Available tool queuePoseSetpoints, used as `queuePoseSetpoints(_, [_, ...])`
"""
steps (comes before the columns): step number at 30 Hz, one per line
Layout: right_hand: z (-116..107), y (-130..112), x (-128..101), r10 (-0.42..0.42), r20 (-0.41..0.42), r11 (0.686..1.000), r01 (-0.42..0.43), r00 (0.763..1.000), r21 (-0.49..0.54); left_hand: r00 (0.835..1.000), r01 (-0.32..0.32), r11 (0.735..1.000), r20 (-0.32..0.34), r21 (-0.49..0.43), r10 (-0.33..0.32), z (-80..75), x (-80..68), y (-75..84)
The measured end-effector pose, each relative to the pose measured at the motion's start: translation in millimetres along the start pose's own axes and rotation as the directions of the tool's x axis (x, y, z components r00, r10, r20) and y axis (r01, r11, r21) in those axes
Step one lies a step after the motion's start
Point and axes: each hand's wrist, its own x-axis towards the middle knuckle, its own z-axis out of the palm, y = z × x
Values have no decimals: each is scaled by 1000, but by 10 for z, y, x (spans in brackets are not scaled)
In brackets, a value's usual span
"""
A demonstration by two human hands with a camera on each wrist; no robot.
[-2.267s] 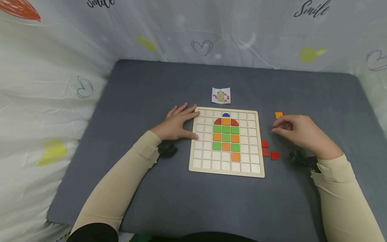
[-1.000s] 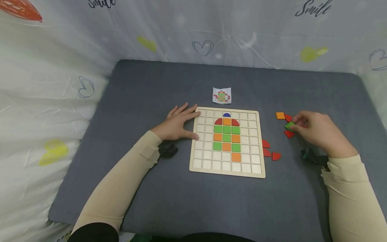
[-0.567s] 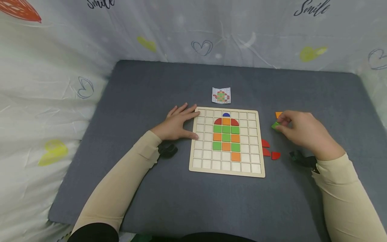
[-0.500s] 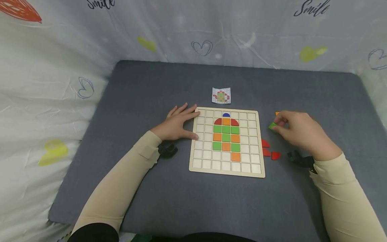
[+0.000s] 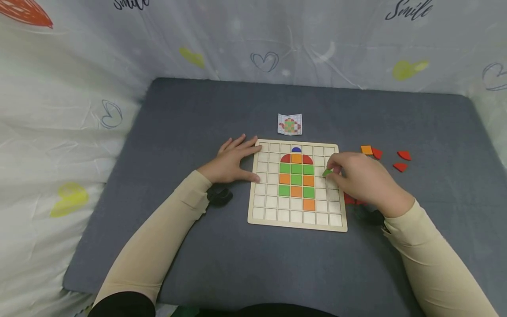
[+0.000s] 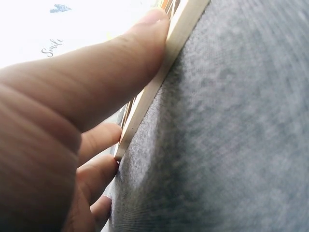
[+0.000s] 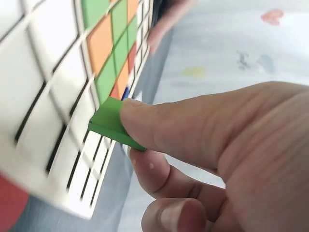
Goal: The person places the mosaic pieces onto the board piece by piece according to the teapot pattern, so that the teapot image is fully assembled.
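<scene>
**Green tile pinched over the right side of the grid board**

Right hand [image 5: 362, 182] at centre right of the head view, curled over the right columns of the wooden grid board [image 5: 297, 226]. Green tile [image 5: 327, 172] pinched at the fingertips, sticking out to the left of the thumb, tilted, just right of the coloured figure on the board. Close up in the right wrist view: thumb [image 7: 193, 125] pressed on top of the green tile [image 7: 110, 123], a finger beneath, about half the tile poking out past the grip toward the left of the frame, held above pale cells of the board [image 7: 43, 121]; whether touching the board, cannot tell.

Left hand [image 5: 233, 163] left of centre, flat on the grey mat [image 5: 198, 114], fingers straight and spread, holding nothing, fingertips against the board's left edge. Same in the left wrist view: thumb [image 6: 116, 67] pressed along the wooden rim [image 6: 159, 82].

On the board: a blue half-round on top, red curved pieces beside an orange square, then rows of green and orange squares.

Loose on the mat at right: an orange square [image 5: 366, 150] and red pieces [image 5: 404, 155], well apart from the grip; more red pieces [image 5: 349, 199] just under the right hand.

Small pattern card [image 5: 290, 124] above the board, grid print, no legible text.

Writing: "Smile" in script on the printed sheet [image 5: 409, 11] at upper right, and again, cut off, at the top left edge.
</scene>
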Motion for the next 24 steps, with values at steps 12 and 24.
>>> queuePoseSetpoints(12, [169,-277,81,-213,39,974,209,976,88,1000,7,1000,15,11,-7,14,32,11])
queuePoseSetpoints(24, [273,-376,84,-272,97,954,254,958,161,1000,8,1000,11,15,-8,-16,-2,-2])
